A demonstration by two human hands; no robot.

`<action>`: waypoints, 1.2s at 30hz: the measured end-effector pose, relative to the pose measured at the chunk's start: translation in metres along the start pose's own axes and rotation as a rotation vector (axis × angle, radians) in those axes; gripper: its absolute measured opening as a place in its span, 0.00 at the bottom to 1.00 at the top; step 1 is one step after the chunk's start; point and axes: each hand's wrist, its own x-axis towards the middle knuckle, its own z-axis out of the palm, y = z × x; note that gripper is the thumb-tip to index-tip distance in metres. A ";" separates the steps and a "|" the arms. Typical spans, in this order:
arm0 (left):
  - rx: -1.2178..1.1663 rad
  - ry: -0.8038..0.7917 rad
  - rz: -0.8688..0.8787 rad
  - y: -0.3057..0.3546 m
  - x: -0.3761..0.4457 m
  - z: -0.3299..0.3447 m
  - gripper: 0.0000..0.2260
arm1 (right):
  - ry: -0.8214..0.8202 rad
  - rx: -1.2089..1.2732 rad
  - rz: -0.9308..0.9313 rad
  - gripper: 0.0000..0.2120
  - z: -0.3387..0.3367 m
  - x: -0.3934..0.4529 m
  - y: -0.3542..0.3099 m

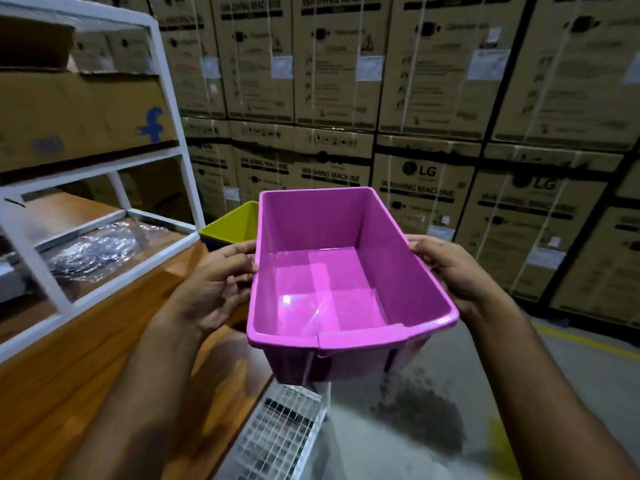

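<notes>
A pink plastic bin (408, 271) hangs in the air in front of me, and nothing lies in it. My left hand (221, 282) holds its left wall, fingers curled against the outside just under the rim. My right hand (446, 268) grips the right rim, thumb on top and fingers hidden behind the wall. The bin tilts a little toward me, with its label lip at the near edge.
A yellow-green bin (235, 225) sits behind the pink one at the left. A white metal rack (104, 174) with cardboard boxes stands on an orange wooden table (86, 368). A wire mesh cart (280, 434) is below. Stacked washing machine cartons (426, 98) wall off the back.
</notes>
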 end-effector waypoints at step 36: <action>0.150 1.060 0.259 -0.007 0.209 -0.006 0.23 | -1.044 -0.026 0.280 0.19 0.079 0.452 0.000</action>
